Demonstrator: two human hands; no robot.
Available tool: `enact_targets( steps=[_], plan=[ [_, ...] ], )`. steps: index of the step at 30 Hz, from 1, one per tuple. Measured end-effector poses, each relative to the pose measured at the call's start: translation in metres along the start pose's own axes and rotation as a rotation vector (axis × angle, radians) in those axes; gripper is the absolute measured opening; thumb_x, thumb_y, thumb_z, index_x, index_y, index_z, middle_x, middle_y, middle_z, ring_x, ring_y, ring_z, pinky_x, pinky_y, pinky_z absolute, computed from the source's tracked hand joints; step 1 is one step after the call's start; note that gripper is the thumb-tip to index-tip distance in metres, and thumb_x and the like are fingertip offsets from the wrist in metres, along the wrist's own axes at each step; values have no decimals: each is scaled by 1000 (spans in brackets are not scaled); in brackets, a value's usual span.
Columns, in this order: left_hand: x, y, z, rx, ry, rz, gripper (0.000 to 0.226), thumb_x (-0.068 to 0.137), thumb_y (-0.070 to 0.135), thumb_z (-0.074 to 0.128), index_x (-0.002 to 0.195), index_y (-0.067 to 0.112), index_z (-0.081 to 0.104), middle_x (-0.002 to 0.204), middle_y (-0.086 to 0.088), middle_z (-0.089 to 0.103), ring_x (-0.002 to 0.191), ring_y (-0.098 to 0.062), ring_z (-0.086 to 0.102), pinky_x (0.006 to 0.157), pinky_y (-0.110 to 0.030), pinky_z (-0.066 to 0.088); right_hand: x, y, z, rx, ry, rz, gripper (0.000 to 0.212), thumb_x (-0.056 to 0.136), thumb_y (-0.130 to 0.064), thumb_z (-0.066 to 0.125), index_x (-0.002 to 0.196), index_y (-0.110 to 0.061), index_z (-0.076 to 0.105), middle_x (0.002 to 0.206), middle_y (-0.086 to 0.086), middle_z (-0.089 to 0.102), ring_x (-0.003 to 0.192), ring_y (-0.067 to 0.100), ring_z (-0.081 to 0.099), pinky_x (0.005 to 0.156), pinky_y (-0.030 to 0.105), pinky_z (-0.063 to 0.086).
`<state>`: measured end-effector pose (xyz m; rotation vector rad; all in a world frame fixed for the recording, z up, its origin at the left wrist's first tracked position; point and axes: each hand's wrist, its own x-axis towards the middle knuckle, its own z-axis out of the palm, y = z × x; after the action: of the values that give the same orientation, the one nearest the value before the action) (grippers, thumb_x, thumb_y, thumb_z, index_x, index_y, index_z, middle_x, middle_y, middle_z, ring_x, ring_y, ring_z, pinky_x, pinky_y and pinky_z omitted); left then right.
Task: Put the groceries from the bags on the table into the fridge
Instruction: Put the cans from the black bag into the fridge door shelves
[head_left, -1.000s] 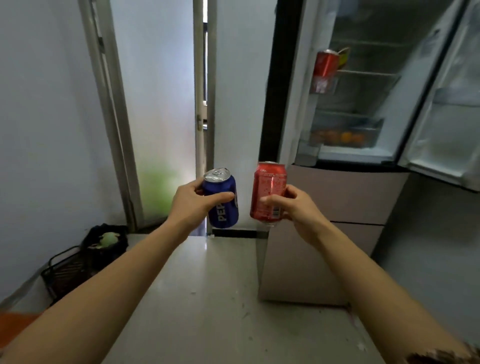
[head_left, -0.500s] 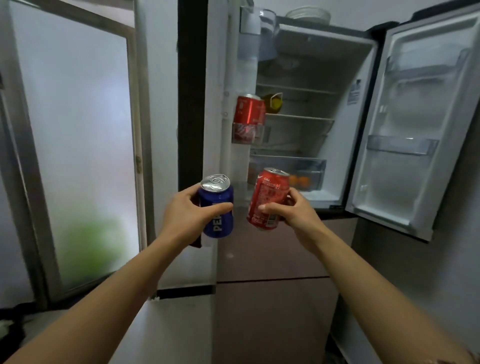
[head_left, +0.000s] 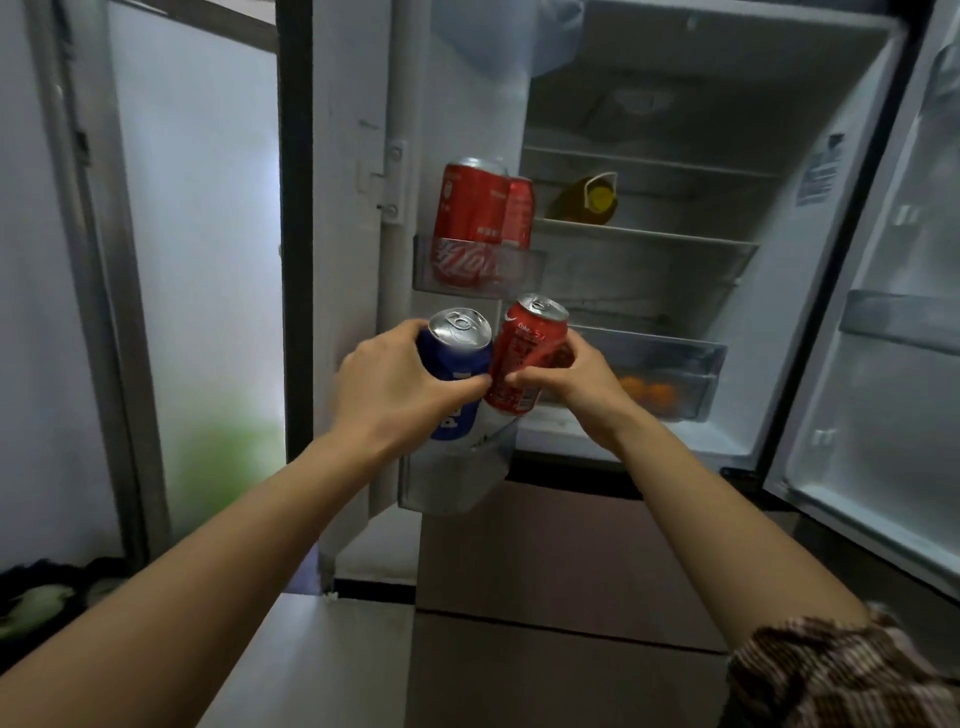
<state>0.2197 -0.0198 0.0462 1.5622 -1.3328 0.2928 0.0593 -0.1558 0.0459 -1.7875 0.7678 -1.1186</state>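
Note:
My left hand (head_left: 389, 387) grips a blue Pepsi can (head_left: 457, 371), and my right hand (head_left: 576, 387) grips a red cola can (head_left: 524, 353). Both cans are upright, side by side and touching, just above the lower bin (head_left: 452, 483) of the fridge's left door. The fridge (head_left: 675, 130) stands open in front of me. Two red cans (head_left: 483, 208) sit in the door bin above my hands.
A yellow-capped bottle (head_left: 587, 200) lies on a middle shelf. Oranges (head_left: 649, 395) fill the clear crisper drawer. The right door (head_left: 893, 312) hangs open with bare bins. A frosted glass door (head_left: 192, 260) is at left, a dark basket (head_left: 41, 597) on the floor.
I have stepped closer to the fridge and both hands have carried the cans forward and up to the left door's lower bin. The cans have come together.

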Motion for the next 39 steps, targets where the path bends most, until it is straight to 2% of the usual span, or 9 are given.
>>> enact_targets(
  steps=[5,11,14,17,21,25,30,35,39],
  plan=[
    [13,9,34,286,-42,-57,66,63,66,70,108,19,60,99,0,70,86,-18,65,68,-31,52,41,27,-6,-4,-109,-19,65,60,-3,85,119,-13,59,105,4,72,97,15,68,85,29,55],
    [15,6,61,441,-88,-164,57,65,60,72,100,16,61,97,-3,67,82,-21,62,61,-28,43,70,60,-3,-114,-300,-14,60,59,-4,85,115,-12,63,102,2,74,94,14,70,84,28,56],
    [16,4,68,450,-148,-213,53,63,59,72,97,18,64,93,-3,68,81,-22,63,64,-32,53,79,72,1,-170,-351,8,64,59,-7,85,119,-13,62,104,1,73,94,13,70,89,34,56],
    [11,1,73,450,-177,-271,45,65,54,74,89,17,64,88,-3,68,74,-21,62,59,-29,47,82,78,4,-222,-423,-3,63,56,-13,85,116,-17,66,101,0,74,93,13,70,90,38,55],
    [4,-4,81,483,-206,-305,48,67,54,73,92,14,65,92,-7,70,80,-26,64,62,-32,50,80,79,7,-261,-461,-31,49,56,-16,87,102,-25,73,95,-5,75,91,8,69,88,30,54],
    [0,-8,86,487,-218,-336,51,69,56,72,96,14,61,95,-8,69,84,-28,64,68,-36,54,79,77,7,-347,-506,-51,52,53,-28,90,102,-29,74,94,-11,74,88,0,67,81,20,50],
    [-1,-13,89,457,-231,-324,53,73,55,70,106,16,56,102,-6,67,88,-27,63,66,-34,49,81,79,8,-426,-520,-23,66,39,-55,81,99,-28,73,96,-7,74,91,8,68,85,28,53],
    [-8,-16,89,491,-241,-229,53,81,57,62,112,15,53,105,-9,63,91,-28,60,66,-32,42,77,83,6,-321,-454,5,35,64,-31,84,94,-21,69,91,-1,71,87,15,67,71,25,48],
    [-11,-14,85,477,-224,-196,53,84,51,62,120,14,54,111,-11,58,98,-30,58,78,-39,50,72,84,8,-303,-402,-45,44,67,-25,82,108,-15,68,101,2,71,93,16,66,70,21,46]
  ],
)
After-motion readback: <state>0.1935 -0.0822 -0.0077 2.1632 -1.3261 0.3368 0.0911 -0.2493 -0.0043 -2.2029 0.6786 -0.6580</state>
